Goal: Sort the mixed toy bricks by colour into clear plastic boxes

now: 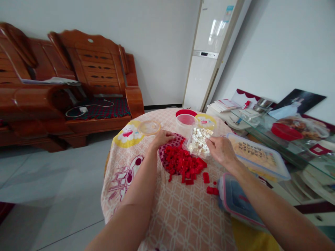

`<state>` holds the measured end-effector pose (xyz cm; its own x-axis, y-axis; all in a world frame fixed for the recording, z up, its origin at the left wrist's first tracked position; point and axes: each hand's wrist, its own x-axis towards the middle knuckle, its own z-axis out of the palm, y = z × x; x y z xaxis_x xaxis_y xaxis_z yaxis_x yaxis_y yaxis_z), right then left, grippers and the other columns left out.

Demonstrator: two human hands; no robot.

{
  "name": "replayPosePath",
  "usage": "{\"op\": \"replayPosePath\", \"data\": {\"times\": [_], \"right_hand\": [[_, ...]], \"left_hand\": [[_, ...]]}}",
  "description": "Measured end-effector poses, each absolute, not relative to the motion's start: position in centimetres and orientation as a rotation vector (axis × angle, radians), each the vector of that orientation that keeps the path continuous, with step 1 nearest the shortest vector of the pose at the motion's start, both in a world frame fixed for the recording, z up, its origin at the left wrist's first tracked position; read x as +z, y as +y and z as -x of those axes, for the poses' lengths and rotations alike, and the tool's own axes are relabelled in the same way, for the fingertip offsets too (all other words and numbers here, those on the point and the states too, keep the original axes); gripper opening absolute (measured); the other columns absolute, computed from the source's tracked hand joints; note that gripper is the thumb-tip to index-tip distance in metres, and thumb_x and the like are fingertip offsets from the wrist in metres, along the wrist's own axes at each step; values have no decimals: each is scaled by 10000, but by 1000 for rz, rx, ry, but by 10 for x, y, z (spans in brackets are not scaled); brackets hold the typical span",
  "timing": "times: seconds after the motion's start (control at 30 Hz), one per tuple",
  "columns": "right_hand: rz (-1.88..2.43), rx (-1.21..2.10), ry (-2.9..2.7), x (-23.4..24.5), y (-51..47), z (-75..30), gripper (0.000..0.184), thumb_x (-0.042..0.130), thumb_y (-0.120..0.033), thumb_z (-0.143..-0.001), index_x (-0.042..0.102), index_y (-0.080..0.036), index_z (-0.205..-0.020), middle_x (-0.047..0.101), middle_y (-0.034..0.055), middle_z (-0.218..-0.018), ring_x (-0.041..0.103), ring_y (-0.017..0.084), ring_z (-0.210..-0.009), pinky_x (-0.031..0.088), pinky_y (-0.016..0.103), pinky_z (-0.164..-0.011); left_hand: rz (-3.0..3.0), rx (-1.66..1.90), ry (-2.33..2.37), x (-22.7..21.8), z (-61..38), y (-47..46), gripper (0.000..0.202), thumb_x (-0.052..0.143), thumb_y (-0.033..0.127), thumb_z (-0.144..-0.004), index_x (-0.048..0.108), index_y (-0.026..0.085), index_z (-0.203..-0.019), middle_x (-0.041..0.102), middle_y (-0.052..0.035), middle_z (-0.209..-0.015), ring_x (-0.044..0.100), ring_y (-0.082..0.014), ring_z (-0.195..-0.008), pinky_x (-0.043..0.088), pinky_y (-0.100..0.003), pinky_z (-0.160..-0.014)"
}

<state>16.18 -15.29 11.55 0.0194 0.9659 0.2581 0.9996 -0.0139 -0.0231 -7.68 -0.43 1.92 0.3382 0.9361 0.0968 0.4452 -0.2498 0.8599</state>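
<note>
A heap of small red blocks [183,163] lies on the round table's patterned cloth [178,216]. My left hand [161,138] rests at the far left edge of the heap, its fingers curled down onto the cloth. My right hand [221,150] grips the near edge of a clear plastic tub [199,142] that is tilted toward the heap and holds several small white blocks. A few red blocks [209,184] lie loose nearer to me.
A clear round lid [149,127] and a round clear tub with a red lid [186,119] stand behind the heap. Two lidded rectangular boxes [258,157] [238,204] lie on the right. A glass table with dishes [295,139] stands beyond. A wooden sofa [78,87] stands at the left.
</note>
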Motion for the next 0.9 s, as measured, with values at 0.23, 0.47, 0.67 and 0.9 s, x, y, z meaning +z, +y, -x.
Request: {"op": "replayPosePath", "data": {"times": [0.23, 0.47, 0.67, 0.9], "right_hand": [[2110, -316, -2083, 117, -154, -171, 429, 441, -339, -996, 761, -170, -766, 743, 114, -757, 634, 203, -699, 270, 308, -605], [2060, -284, -2040, 127, -156, -179, 437, 438, -328, -989, 749, -169, -726, 721, 95, -696, 616, 192, -661, 272, 310, -603], [2107, -281, -2032, 128, -159, -181, 426, 449, -312, -990, 748, -166, -724, 729, 103, -714, 626, 196, -676, 272, 307, -604], [2136, -309, -2116, 128, -160, -178, 420, 437, -301, -997, 773, -172, -781, 763, 111, -788, 663, 206, -735, 301, 299, -618]], "left_hand": [[-2210, 704, 873, 44, 68, -52, 193, 633, 323, -815, 766, 190, -777, 704, -12, -730, 632, -152, -730, 485, -241, -728], [-2673, 565, 552, -2, 46, -119, 384, 675, 345, -861, 701, 242, -1230, 593, -120, -1369, 551, -297, -1237, 418, -436, -1088], [-2863, 480, 661, -16, 17, -79, 363, 561, 364, -956, 666, 227, -1275, 638, -122, -1289, 574, -284, -1214, 389, -458, -1114], [-2833, 419, 845, -15, 4, -54, 585, 669, 448, -880, 570, 207, -1404, 507, -168, -1508, 432, -354, -1414, 288, -569, -1190]]}}
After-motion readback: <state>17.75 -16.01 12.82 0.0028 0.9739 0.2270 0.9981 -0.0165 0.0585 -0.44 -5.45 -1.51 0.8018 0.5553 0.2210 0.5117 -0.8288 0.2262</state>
